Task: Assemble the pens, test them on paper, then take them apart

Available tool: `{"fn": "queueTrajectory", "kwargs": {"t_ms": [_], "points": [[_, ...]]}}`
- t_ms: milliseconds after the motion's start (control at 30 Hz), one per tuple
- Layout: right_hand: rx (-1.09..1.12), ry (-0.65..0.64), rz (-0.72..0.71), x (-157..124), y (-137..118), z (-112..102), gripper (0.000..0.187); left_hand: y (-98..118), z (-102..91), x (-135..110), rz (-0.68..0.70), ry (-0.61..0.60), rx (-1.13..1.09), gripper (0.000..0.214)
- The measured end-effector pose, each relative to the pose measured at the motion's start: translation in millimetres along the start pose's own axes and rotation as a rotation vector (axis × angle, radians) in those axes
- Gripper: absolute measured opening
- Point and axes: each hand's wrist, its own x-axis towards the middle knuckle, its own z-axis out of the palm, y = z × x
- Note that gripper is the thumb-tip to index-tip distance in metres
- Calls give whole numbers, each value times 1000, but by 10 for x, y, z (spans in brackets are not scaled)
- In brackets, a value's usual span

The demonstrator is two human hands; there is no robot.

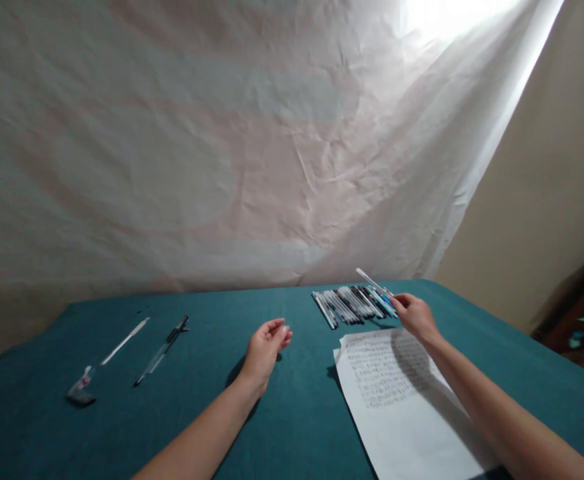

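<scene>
My right hand point(413, 315) is closed on one end of a slim whitish pen point(372, 280). The pen slants up to the left, over the right part of a row of pens point(349, 305) laid side by side on the cloth. White, clear, black and blue barrels show in that row. My left hand point(269, 347) hovers above the middle of the table, left of the row. Its fingers are curled with the thumb against them; anything between them is too small to make out. Sheets of paper with handwriting point(389, 373) lie under my right forearm.
Dark green cloth point(292, 427) covers the table. On the left lie a few pens point(165, 350), a thin white stick point(125, 341) and a small crumpled clear packet point(81, 390). A pale wrinkled sheet point(212, 147) hangs behind the table's far edge.
</scene>
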Motion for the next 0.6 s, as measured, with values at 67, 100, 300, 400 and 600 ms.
{"fn": "queueTrajectory", "kwargs": {"t_ms": [67,100,300,400,600], "points": [[-136,12,188,184,331,-34,36,-17,-9,4,-14,-4,31,32],[-200,3,289,243,468,-50,36,-26,-12,6,-22,-7,45,32],[-281,-52,436,336,837,-37,36,-53,-16,13,-26,-27,107,31],[-286,-75,446,344,856,16,35,-51,-12,16,-33,-24,109,31],[-308,-76,440,322,845,35,38,-80,-26,29,-27,-32,118,30]]}}
